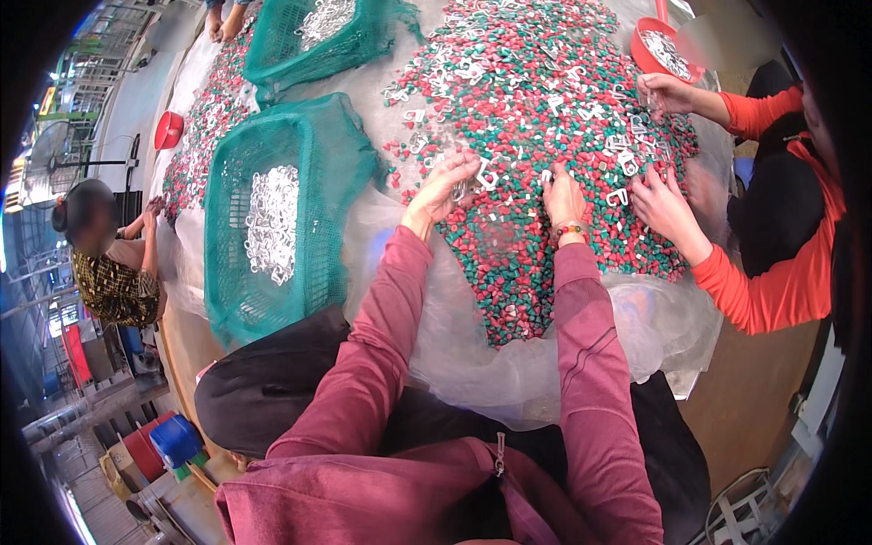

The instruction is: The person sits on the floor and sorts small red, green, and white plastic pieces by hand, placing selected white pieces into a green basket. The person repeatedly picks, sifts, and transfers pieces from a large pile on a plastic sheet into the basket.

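A large spread of small red, green and white pieces [509, 300] covers the sheet before me, with white loop-shaped clips scattered among them. Above it my left hand [445, 189] is closed, fingers pinched, on white loop-shaped clips [488, 173]; one stands out past the fingertips. My right hand [565, 202], with a beaded bracelet at the wrist, reaches down into the pieces. Its fingers are closed around a small whitish piece [546, 176], whose kind I cannot make out. Another loose white clip [617, 197] lies to the right of this hand.
A green mesh-lined basket [222, 227] holding white clips [272, 222] stands at my left, with another green basket [263, 68] beyond. At right, a co-worker's hands [668, 209] touch the same spread, near a red scoop [640, 50] of clips. Another person [113, 272] sits far left.
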`<state>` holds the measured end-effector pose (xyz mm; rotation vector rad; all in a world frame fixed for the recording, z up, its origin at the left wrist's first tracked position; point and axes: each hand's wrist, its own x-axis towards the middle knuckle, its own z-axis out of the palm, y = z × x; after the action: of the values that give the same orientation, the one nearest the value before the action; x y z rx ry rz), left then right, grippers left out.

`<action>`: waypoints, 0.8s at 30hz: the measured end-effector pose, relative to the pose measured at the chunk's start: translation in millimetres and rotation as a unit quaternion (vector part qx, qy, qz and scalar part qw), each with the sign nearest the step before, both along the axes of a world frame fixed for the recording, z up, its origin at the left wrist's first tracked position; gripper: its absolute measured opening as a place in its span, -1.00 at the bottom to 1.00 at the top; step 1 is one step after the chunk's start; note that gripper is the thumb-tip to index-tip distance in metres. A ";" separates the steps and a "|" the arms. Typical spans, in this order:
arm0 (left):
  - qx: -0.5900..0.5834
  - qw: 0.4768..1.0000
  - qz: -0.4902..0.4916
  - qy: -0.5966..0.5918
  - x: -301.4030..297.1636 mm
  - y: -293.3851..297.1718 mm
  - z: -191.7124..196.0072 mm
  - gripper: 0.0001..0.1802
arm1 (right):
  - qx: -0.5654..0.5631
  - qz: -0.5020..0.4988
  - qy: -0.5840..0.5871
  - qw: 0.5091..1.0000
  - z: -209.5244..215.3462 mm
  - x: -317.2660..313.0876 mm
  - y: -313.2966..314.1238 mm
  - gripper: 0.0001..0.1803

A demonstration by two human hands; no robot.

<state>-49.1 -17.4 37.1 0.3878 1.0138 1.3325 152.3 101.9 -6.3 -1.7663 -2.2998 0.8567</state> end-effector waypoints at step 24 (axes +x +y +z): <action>-0.082 0.897 -0.081 0.427 55.2 8.9 30.9 -0.74 | -0.373 -0.256 0.783 0.427 46.5 91.2 -74.3 -0.60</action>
<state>6.1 -8.4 68.0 0.9531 1.7598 0.8975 243.5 27.5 40.2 -0.5951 -0.0579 2.0672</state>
